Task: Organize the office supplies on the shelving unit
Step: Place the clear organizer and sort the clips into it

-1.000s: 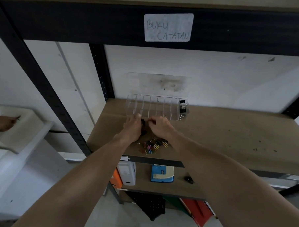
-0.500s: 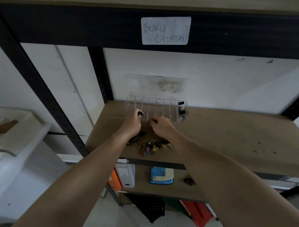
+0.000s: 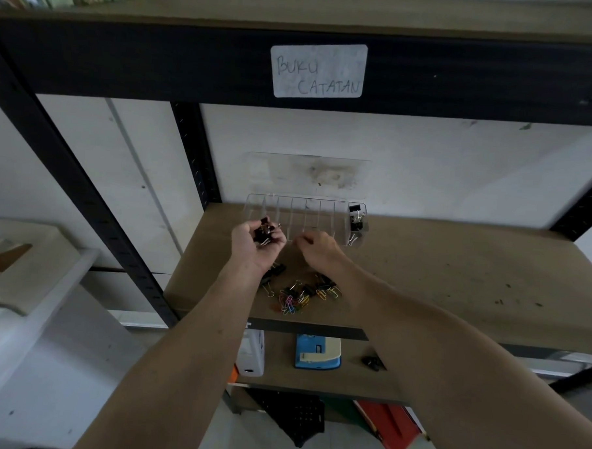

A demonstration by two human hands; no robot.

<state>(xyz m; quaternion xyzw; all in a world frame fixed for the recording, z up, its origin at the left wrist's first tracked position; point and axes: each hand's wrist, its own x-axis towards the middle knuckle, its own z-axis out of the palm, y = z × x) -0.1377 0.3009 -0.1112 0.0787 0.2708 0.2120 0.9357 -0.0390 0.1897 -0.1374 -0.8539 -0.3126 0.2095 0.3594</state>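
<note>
Left hand (image 3: 257, 240) is palm-up with fingers curled round a clump of black binder clips (image 3: 266, 230), held just in front of the left end of the clear box (image 3: 305, 219) on the shelf (image 3: 455, 265). Right hand (image 3: 317, 250) is at the box's front wall, fingers bent; can't tell if it pinches anything or only steadies the box. Rightmost slot already has a few clips (image 3: 355, 217); other slots look empty. Loose pile (image 3: 300, 292) of binder clips and coloured paper clips sits near the shelf's front edge, under the forearms. Risks, as I judge them: the handful is loose and its wire arms tangle, so tipping it in could spill clips across several slots or over the back wall. The box is light plastic, so a push from either hand may slide it back toward the wall or tip it. The lid (image 3: 307, 172) stands open behind and could drop shut if knocked. A forearm sweeping back could drag the pile off the edge onto the lower shelf or the floor.
</note>
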